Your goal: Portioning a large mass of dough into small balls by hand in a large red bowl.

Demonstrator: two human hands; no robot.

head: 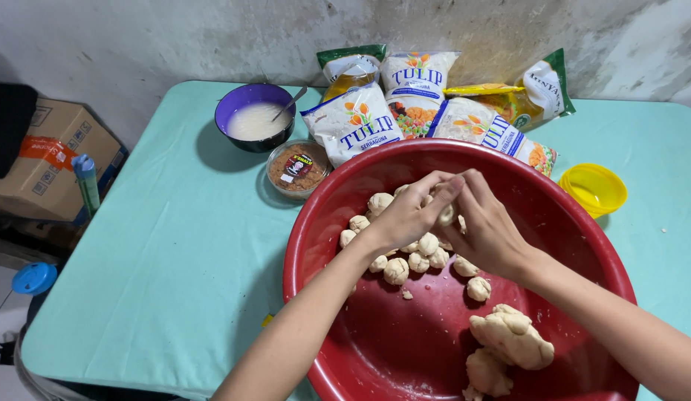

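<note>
Rolling a small piece of dough between them, the left hand and right hand meet over the far side of a big red basin. Both grips are pressed together on that one piece, fingers of the left hand lying across the top; how much of the piece the right palm covers is hard to tell from this angle. Below the hands, a cluster of finished dough balls sits on the basin floor, and a larger lump of dough rests near the front rim, well apart from the balls. The basin stands on a desk with a pale green cloth. Behind it lie flour bags, a purple bowl with a spoon, a small tub and a yellow cup.
</note>
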